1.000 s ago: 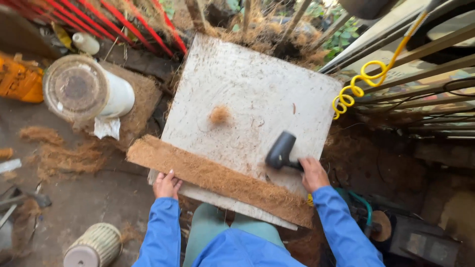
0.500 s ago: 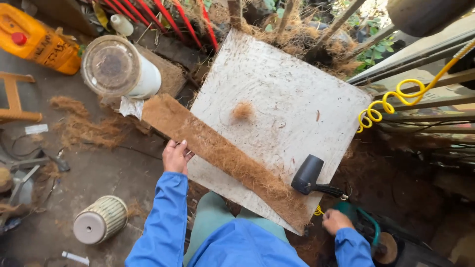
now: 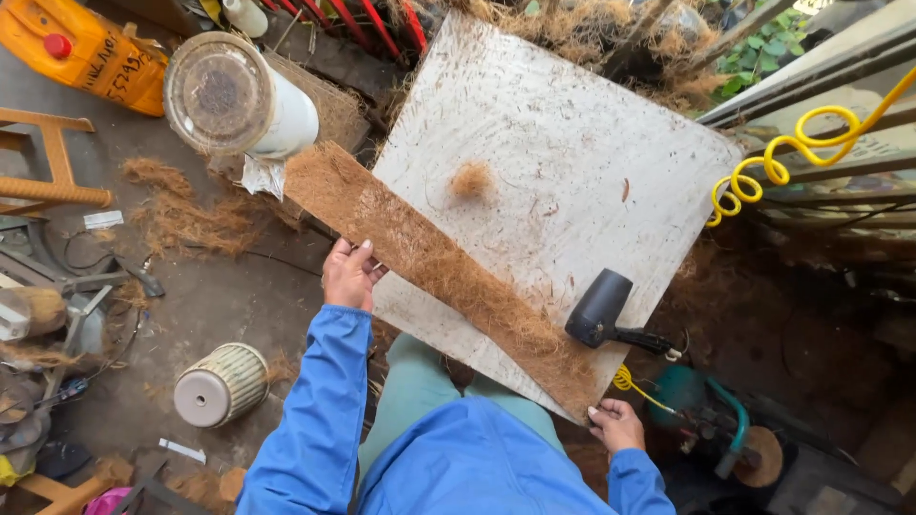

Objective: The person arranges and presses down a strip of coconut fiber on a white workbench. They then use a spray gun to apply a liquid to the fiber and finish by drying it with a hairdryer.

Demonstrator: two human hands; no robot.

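Strip [image 3: 429,262] of coir lies across our tabletop [image 3: 572,162]; left hand [image 3: 350,275] presses its edge with flat, released fingers, right hand [image 3: 615,424] grasps its end; we keep both ends even.

person: bright blue long-sleeved jacket, cuffs at wrists | trousers: pale green, below the white board [image 3: 563,181] | left hand [image 3: 351,275] bare, no glove | right hand [image 3: 615,424] bare, no glove
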